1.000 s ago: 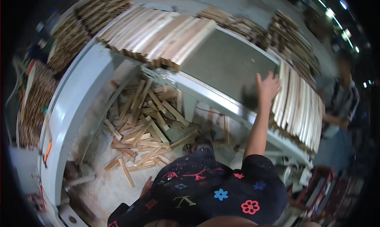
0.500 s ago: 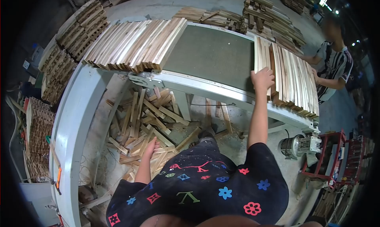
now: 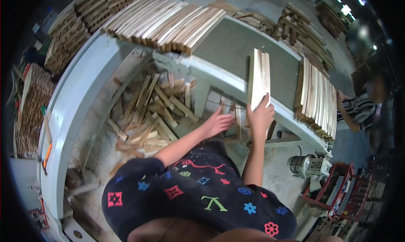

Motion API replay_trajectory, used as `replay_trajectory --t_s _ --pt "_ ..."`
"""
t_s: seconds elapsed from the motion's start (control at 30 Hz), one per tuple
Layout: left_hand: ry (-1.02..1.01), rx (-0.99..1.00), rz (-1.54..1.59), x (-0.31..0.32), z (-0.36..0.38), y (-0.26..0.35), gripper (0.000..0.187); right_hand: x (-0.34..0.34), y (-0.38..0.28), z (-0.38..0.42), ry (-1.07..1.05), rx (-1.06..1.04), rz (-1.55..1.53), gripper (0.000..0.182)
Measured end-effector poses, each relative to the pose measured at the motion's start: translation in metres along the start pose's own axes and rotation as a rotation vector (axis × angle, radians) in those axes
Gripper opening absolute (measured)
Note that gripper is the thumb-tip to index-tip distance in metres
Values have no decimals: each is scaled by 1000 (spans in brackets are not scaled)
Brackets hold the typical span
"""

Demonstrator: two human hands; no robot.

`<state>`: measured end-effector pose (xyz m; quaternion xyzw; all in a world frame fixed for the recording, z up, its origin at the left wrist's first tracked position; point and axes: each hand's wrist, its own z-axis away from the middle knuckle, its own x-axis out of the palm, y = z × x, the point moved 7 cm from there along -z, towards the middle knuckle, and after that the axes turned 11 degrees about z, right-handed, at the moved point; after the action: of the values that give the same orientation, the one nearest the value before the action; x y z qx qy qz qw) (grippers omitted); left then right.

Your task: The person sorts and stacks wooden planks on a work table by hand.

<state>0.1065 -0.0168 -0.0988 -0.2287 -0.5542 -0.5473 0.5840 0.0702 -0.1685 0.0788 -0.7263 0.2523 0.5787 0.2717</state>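
My right hand (image 3: 260,113) grips the near end of a few pale wooden boards (image 3: 260,75), held together over the near edge of the conveyor belt (image 3: 236,43). To its left, my left hand (image 3: 219,123) is raised with fingers spread and holds nothing; it is apart from the boards. A long row of wooden boards (image 3: 164,22) lies side by side on the left part of the conveyor. Another row of boards (image 3: 316,98) lies on the belt's right part, apart from the boards in my right hand.
Loose wood pieces (image 3: 147,111) lie heaped on the floor below the conveyor. A motor (image 3: 301,166) hangs at the right, near a red rack (image 3: 337,183). Another person in a striped shirt (image 3: 360,111) stands beyond the right end. Wood stacks (image 3: 33,111) stand at the left.
My right hand has drawn a few boards leftward, away from the right row. My left hand has risen and moved right toward them. The view has shifted slightly.
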Motion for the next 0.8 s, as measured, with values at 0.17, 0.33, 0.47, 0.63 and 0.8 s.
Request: replay_trajectory --t_s 0.17,0.33,0.47,0.63,0.8 --pt "-193 189 222 89 -14 3 89 -12 -14 74 -124 -201 -468 103" --pt "-333 123 254 111 17 28 92 -96 -18 109 -229 -749 -642 72" --pt "-313 160 192 139 28 47 95 -102 -39 107 157 -786 -477 56" --pt "-342 221 98 152 28 57 86 -102 -32 92 250 -755 -576 60" --pt "-328 259 63 159 24 59 84 -109 -23 92 332 -765 -584 57"
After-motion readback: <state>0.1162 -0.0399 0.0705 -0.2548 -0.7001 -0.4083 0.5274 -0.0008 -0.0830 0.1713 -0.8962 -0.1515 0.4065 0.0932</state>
